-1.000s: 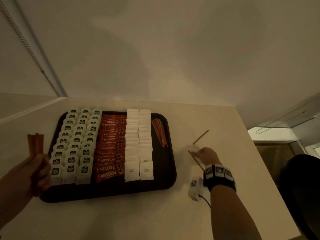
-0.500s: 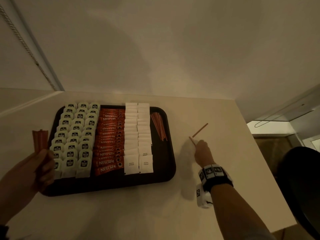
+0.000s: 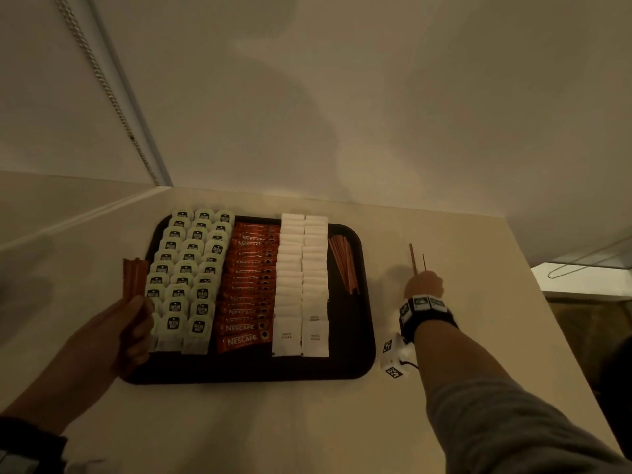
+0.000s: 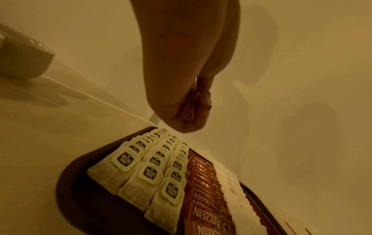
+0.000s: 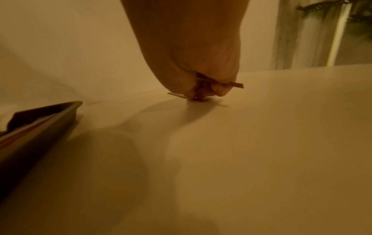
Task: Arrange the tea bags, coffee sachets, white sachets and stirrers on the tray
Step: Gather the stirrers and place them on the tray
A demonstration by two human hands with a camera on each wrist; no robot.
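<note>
A dark tray [image 3: 355, 357] holds rows of tea bags [image 3: 191, 268], orange coffee sachets [image 3: 249, 278], white sachets [image 3: 302, 275] and a small pile of stirrers [image 3: 343, 265]. My left hand [image 3: 131, 331] grips an upright bundle of stirrers [image 3: 135, 277] at the tray's left edge. To the right of the tray, my right hand [image 3: 424, 283] is down at the table, pinching two loose stirrers [image 3: 414, 258]. In the right wrist view one stirrer [image 5: 236, 85] is caught in the fingers and another [image 5: 177, 95] lies under the fingertips on the table.
The table [image 3: 461, 241] ends close to the right of my right hand, with a drop beyond its edge. A wall stands just behind the tray. A pale bowl-shaped object [image 4: 22, 58] sits on the ledge to the left.
My right hand moved farther from me and gathered the second loose stirrer; both now stick up from its fingers. The left hand kept its bundle in place.
</note>
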